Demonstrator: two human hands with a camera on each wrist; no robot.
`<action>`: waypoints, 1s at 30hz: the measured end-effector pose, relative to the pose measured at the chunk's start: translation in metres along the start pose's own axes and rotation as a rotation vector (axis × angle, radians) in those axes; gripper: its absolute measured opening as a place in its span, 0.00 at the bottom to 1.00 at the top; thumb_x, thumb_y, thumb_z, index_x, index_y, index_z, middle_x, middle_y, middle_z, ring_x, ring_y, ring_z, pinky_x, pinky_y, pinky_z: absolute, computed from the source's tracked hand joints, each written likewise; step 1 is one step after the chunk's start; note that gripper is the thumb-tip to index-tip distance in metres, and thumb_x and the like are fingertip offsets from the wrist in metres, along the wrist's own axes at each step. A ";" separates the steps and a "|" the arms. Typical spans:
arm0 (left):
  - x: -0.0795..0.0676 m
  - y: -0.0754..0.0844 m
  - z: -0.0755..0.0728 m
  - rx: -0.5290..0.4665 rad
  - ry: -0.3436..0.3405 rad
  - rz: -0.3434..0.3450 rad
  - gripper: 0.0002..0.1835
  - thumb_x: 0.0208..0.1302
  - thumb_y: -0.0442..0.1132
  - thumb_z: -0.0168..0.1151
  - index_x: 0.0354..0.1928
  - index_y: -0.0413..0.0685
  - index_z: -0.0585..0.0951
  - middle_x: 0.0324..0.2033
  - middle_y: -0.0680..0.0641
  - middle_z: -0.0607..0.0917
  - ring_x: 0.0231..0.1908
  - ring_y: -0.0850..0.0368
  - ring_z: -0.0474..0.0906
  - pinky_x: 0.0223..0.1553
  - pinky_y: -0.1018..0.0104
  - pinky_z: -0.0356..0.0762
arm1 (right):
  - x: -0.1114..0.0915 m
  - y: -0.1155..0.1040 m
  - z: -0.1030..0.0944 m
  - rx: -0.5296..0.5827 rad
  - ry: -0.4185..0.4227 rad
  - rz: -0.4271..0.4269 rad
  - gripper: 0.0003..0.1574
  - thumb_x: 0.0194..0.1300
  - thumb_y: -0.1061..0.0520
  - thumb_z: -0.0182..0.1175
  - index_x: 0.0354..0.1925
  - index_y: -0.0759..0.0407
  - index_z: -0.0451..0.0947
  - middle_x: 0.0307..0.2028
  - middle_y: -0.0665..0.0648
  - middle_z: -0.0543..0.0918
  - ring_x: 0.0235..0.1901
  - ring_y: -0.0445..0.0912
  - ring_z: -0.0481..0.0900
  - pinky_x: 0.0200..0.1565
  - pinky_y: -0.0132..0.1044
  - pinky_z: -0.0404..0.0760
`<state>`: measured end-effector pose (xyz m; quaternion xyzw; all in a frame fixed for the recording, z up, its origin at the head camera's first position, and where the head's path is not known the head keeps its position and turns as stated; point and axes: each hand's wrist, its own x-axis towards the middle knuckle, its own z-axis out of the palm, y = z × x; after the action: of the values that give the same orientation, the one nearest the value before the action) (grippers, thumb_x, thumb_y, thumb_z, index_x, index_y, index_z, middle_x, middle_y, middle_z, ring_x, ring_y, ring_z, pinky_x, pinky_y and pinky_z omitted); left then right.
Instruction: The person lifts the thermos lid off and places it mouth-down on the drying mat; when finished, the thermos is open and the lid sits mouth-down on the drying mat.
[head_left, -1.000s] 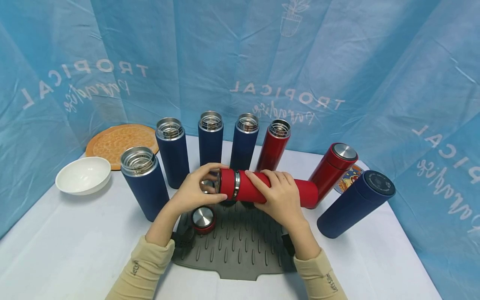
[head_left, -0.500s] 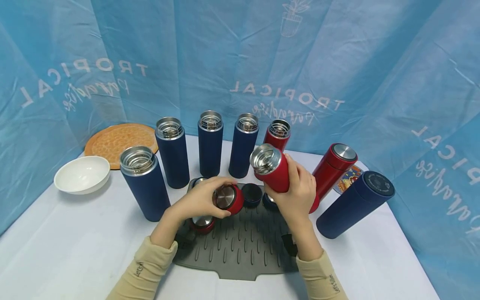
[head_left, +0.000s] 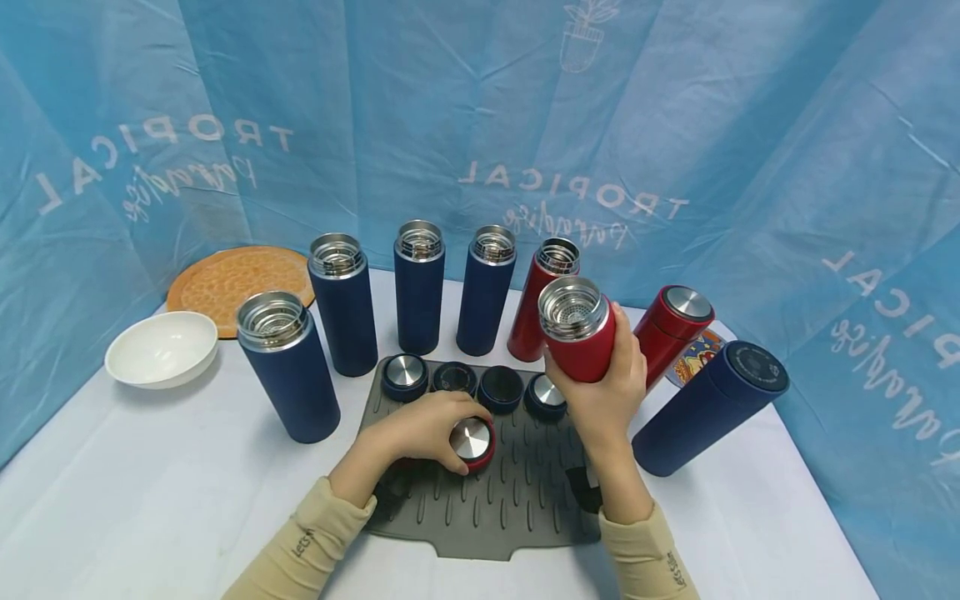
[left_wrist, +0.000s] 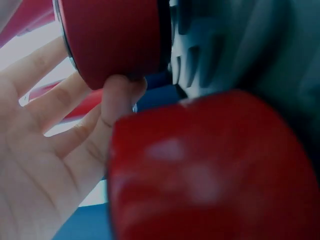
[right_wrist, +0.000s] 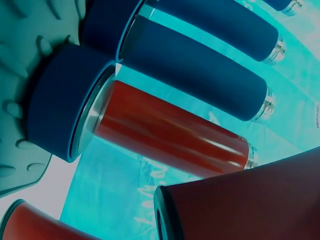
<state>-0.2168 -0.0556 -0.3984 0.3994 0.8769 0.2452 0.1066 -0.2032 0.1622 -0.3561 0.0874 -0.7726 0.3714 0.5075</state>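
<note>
My left hand (head_left: 420, 427) grips a red bottle lid (head_left: 472, 442) with a silver top, low over the grey ridged mat (head_left: 510, 500). In the left wrist view, fingers curve round that lid, and the second red lid (left_wrist: 215, 175) stands close to the camera. My right hand (head_left: 606, 392) holds an uncapped red thermos bottle (head_left: 581, 350), its steel mouth tilted toward me. The right wrist view shows the lower end of this bottle. Along the mat's back edge sit several dark blue lids, among them one with a silver top (head_left: 405, 375).
Uncapped blue bottles (head_left: 345, 317) and one uncapped red bottle (head_left: 534, 308) stand behind the mat. At right are a capped red bottle (head_left: 675, 321) and a capped blue bottle (head_left: 708, 408). A white bowl (head_left: 161, 350) and a round pizza-patterned board (head_left: 236, 287) lie at left.
The red lid has come off the bottle. My left hand has lowered it toward the mat, while my right hand has lifted the bottle rightward and tipped its mouth up.
</note>
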 end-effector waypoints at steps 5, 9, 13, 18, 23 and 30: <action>0.002 0.000 0.005 0.055 0.001 0.000 0.36 0.37 0.47 0.77 0.53 0.50 0.77 0.48 0.50 0.79 0.45 0.56 0.75 0.46 0.60 0.75 | 0.001 -0.002 0.000 0.085 -0.001 0.054 0.50 0.40 0.59 0.72 0.63 0.55 0.62 0.55 0.57 0.75 0.54 0.49 0.71 0.49 0.48 0.74; 0.003 -0.001 0.008 0.069 0.001 -0.005 0.35 0.36 0.48 0.77 0.53 0.50 0.77 0.49 0.50 0.79 0.45 0.56 0.76 0.45 0.60 0.75 | 0.002 -0.002 0.000 0.183 0.009 0.086 0.50 0.41 0.63 0.71 0.63 0.56 0.62 0.56 0.53 0.74 0.55 0.47 0.70 0.50 0.41 0.75; 0.003 -0.001 0.009 0.059 -0.006 -0.020 0.35 0.37 0.48 0.77 0.53 0.51 0.77 0.49 0.50 0.79 0.45 0.56 0.76 0.45 0.60 0.75 | 0.001 -0.003 -0.001 0.220 0.010 0.120 0.52 0.41 0.64 0.71 0.63 0.57 0.59 0.57 0.51 0.73 0.56 0.46 0.69 0.51 0.37 0.74; 0.003 -0.001 0.009 0.049 -0.015 -0.026 0.35 0.38 0.47 0.77 0.53 0.49 0.77 0.49 0.48 0.79 0.46 0.54 0.77 0.45 0.59 0.75 | 0.001 -0.005 -0.004 0.268 0.001 0.224 0.50 0.43 0.65 0.71 0.63 0.57 0.58 0.57 0.51 0.73 0.55 0.45 0.69 0.51 0.38 0.74; 0.003 -0.001 0.009 0.060 -0.013 -0.025 0.35 0.37 0.48 0.77 0.53 0.49 0.77 0.48 0.48 0.79 0.45 0.54 0.77 0.45 0.59 0.75 | 0.005 -0.004 -0.004 0.346 -0.027 0.358 0.47 0.46 0.63 0.70 0.62 0.54 0.59 0.57 0.50 0.69 0.56 0.43 0.67 0.51 0.42 0.74; 0.004 -0.002 0.010 0.075 -0.006 -0.013 0.35 0.37 0.50 0.77 0.53 0.50 0.78 0.47 0.49 0.79 0.45 0.55 0.76 0.46 0.60 0.75 | 0.014 0.010 0.009 0.367 -0.051 0.484 0.48 0.48 0.60 0.70 0.64 0.51 0.58 0.57 0.50 0.66 0.58 0.41 0.62 0.54 0.45 0.70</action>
<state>-0.2163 -0.0503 -0.4081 0.3983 0.8877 0.2101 0.0958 -0.2215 0.1668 -0.3507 0.0003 -0.7033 0.6127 0.3606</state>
